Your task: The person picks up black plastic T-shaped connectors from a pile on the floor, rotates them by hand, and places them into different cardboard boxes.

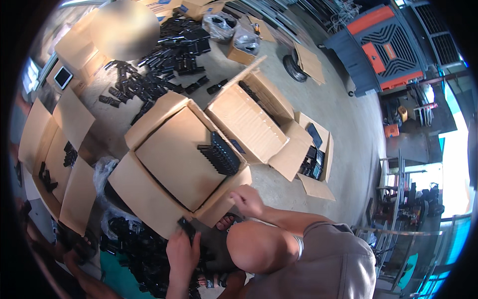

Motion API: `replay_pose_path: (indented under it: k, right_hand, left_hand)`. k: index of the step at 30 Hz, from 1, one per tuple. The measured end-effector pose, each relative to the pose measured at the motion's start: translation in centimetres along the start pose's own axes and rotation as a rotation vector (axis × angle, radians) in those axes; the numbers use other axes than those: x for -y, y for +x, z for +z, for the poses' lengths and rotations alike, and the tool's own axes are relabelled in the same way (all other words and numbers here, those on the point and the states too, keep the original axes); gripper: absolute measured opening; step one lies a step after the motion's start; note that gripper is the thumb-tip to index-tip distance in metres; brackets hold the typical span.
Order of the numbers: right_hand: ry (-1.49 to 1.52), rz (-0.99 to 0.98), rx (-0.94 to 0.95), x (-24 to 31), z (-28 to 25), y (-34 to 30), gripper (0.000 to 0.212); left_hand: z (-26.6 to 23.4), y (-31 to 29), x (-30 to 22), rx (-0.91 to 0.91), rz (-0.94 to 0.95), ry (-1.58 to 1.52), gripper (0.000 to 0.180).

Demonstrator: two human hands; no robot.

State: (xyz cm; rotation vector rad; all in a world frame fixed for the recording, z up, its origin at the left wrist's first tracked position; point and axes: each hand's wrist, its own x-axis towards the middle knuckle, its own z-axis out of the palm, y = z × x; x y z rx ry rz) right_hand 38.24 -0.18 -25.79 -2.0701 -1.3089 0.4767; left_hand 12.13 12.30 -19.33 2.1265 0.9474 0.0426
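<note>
My left hand (183, 251) is closed around a small black plastic part (186, 227), just off the near flap of a cardboard box (144, 187). Inside that box a brown cardboard sheet (174, 144) bears a neat row of black plastic parts (219, 155) standing side by side at its right. My right hand (248, 200) hovers beside the box's right flap with its fingers curled in; whether something small is in them is hidden. Below my left hand lies a heap of loose black parts (144, 259), partly in clear plastic.
Another open box (249, 119) adjoins on the far side, and a smaller box (326, 154) with black parts stands right. At left is a box (55, 164) near another person's arms (84, 274). Black parts (174, 45) cover the floor beyond. A grey-orange machine (381, 50) stands far right.
</note>
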Motion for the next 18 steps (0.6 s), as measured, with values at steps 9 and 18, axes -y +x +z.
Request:
replay_pose_path:
  k: [9, 18]
  right_hand:
    - [-0.282, 0.164, -0.271, -5.5, -13.1, -7.8, 0.015]
    - [-0.309, 0.598, -0.593, -16.6, -22.4, -8.9, 0.016]
  left_hand:
    - [8.4, 10.7, -3.5, -0.078, -0.113, 0.137, 0.023]
    - [8.7, 4.2, -1.9, -0.154, -0.084, 0.062, 0.039]
